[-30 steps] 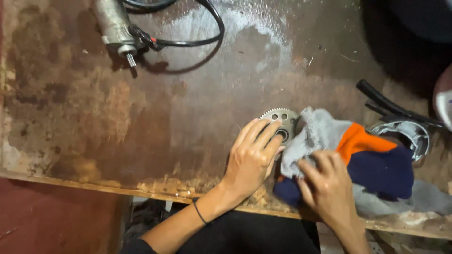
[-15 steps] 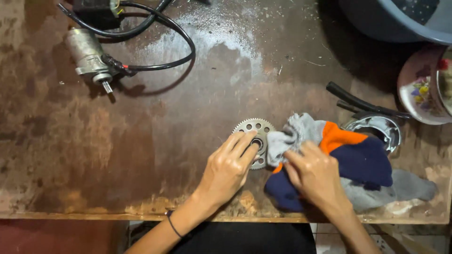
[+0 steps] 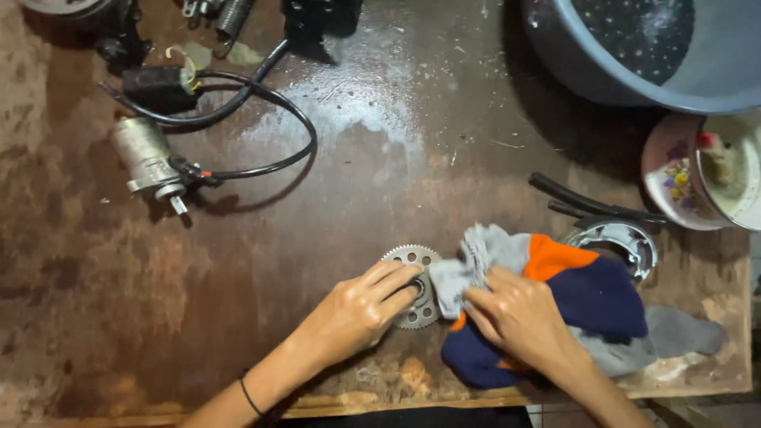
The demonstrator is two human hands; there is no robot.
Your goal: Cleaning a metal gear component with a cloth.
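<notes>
A round toothed metal gear (image 3: 412, 261) lies flat on the worn brown table (image 3: 238, 317). My left hand (image 3: 357, 311) rests on it, fingers spread over its centre and near rim, pinning it down. My right hand (image 3: 515, 317) presses a grey, orange and dark blue rag (image 3: 587, 293) against the gear's right side. The grey end of the rag is bunched under my fingers and covers part of the gear. A thin black band circles my left wrist.
A small cylindrical motor (image 3: 147, 162) with a black cable (image 3: 269, 111) lies at the upper left. A large blue basin (image 3: 658, 55) stands at the upper right, a patterned bowl (image 3: 697, 170) below it. A black tube (image 3: 590, 204) and metal ring part (image 3: 618, 242) lie behind the rag.
The view has tilted upward, showing more of the far side of the table, the basin and the bowl. Both hands stay on the gear and rag with little change in grip.
</notes>
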